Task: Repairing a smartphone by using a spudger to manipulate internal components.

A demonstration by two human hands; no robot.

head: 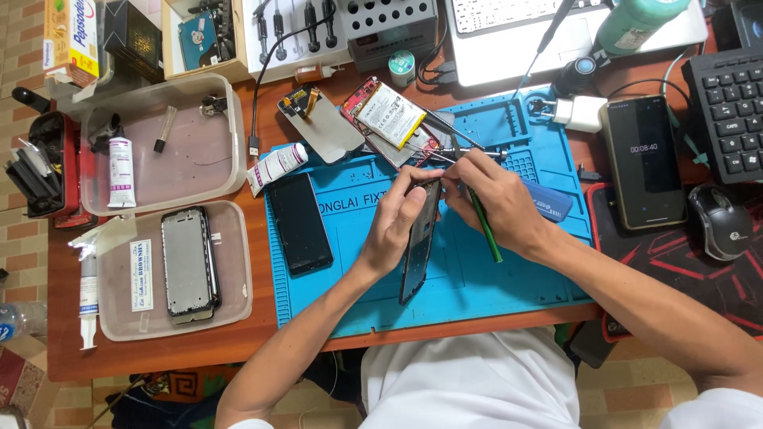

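Head view: both hands (pixel 397 222) (pixel 493 199) grip a thin dark phone frame (pixel 419 242)

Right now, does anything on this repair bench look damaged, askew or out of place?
Nothing looks spilled or broken by accident. The opened phone lies at a slant, half off the blue mat, its battery exposed. The left hand holds a phone frame on edge while the right hand holds a green-handled tool.

Left hand (pixel 395 222) and right hand (pixel 493 199), fingers curled closed in pinch grips, fingertips almost meeting, forearms converging.
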